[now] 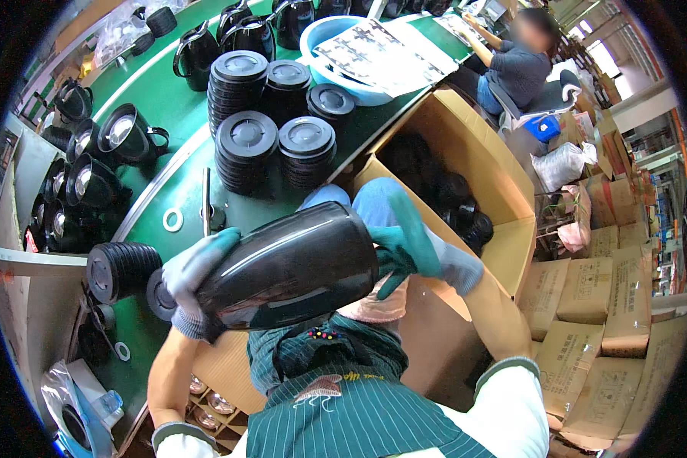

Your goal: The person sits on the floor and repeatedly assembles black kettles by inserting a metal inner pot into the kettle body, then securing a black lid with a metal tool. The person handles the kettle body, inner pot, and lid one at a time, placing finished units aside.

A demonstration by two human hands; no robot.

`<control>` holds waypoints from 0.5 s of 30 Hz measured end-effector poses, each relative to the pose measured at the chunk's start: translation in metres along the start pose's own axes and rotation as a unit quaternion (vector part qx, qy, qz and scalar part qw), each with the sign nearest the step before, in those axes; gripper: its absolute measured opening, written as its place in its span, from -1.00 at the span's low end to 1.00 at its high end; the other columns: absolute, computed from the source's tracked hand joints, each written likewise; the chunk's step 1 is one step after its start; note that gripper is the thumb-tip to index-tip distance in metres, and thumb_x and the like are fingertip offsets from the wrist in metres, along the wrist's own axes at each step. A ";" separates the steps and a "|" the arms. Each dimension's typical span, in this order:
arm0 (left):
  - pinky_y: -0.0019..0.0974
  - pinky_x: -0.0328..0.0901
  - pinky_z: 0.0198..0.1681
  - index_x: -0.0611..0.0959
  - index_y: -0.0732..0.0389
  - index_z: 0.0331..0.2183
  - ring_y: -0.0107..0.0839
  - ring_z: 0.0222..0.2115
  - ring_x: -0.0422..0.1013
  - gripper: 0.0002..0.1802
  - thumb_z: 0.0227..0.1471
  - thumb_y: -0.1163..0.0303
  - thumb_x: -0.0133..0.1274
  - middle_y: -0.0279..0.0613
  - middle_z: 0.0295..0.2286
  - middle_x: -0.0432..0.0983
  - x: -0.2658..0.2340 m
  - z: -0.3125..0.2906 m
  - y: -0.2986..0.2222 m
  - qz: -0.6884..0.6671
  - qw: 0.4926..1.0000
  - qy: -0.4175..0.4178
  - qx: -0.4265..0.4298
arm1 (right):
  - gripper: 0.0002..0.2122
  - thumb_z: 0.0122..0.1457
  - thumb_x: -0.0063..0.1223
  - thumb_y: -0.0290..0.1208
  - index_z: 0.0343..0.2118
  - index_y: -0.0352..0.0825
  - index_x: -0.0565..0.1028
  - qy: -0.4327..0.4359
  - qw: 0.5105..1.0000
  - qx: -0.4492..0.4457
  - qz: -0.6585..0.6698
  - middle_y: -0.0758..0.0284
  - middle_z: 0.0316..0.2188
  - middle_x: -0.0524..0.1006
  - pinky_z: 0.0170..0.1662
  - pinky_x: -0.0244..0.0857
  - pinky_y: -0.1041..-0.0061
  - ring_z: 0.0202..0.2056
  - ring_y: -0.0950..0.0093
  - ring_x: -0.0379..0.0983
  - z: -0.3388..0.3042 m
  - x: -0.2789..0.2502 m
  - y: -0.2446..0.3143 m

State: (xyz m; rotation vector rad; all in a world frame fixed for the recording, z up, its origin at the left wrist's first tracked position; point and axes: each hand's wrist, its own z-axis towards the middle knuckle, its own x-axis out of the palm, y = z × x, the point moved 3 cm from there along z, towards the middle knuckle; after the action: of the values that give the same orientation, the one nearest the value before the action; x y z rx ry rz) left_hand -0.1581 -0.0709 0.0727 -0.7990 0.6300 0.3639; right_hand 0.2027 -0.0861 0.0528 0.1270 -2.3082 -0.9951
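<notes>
A glossy black jug body (294,263) lies on its side above my lap, and no handle shows on it. My left hand (198,278), in a grey and green work glove, is closed around its left end. At the wider right end my right hand (404,248), gloved alike, has its fingers curled against the rim; part of them is hidden behind it. Beyond the jug body, stacks of round black lids (248,136) stand on the green table (172,244). A white ring (172,220) lies left of a metal rod (206,202).
An open cardboard box (504,259) with black parts is at my right. A blue basin (324,34) holds a patterned sheet. Black jugs (126,133) stand at left, near a tipped lid stack (122,271). Sealed cartons (580,343) pile up at right. Another person (515,69) sits farther off.
</notes>
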 end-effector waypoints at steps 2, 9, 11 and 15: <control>-0.23 0.52 -0.09 0.72 0.32 -0.12 -0.18 -0.25 0.65 -0.54 -0.06 0.28 0.34 0.01 -0.20 0.69 0.021 -0.019 0.022 -0.167 0.973 -0.028 -0.156 | -0.22 0.39 0.01 -0.05 0.47 -0.38 -0.06 -0.047 0.977 -0.096 -0.184 0.00 0.39 0.12 0.42 0.00 0.18 0.37 0.06 0.11 -0.003 -0.001 -0.011; -0.22 0.52 -0.09 0.74 0.33 -0.17 -0.13 -0.25 0.67 -0.58 -0.08 0.31 0.32 0.04 -0.26 0.71 0.057 -0.020 0.009 -0.199 0.966 -0.099 -0.132 | -0.04 0.22 0.00 0.25 0.48 -0.37 -0.02 -0.041 0.797 -0.500 -0.337 -0.05 0.49 -0.15 0.48 -0.32 0.15 0.50 0.07 -0.21 0.015 0.049 0.007; -0.23 0.52 -0.10 0.76 0.32 -0.20 -0.12 -0.24 0.67 -0.63 -0.10 0.36 0.30 0.03 -0.28 0.71 0.021 0.020 -0.017 0.010 0.985 -0.145 0.097 | -0.27 0.42 -0.15 -0.03 0.47 -0.39 -0.05 -0.074 0.908 -0.361 -0.200 0.09 0.50 -0.10 0.49 -0.27 0.31 0.49 0.27 -0.14 0.023 0.033 -0.001; -0.31 0.49 -0.08 0.74 0.37 -0.18 -0.21 -0.22 0.66 -0.64 -0.07 0.42 0.27 0.02 -0.24 0.70 0.019 0.020 0.002 -0.061 0.996 -0.047 -0.049 | -0.35 0.41 -0.03 -0.27 0.46 -0.33 0.02 -0.091 0.954 -0.206 -0.200 0.21 0.46 0.06 0.46 -0.10 0.39 0.43 0.41 0.04 0.027 -0.020 -0.033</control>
State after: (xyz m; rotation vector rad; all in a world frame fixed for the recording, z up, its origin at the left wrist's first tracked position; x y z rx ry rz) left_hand -0.1368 -0.0536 0.0696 -0.9047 0.4751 0.3219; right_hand 0.1983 -0.0865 0.0057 0.3523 -2.2240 -1.7372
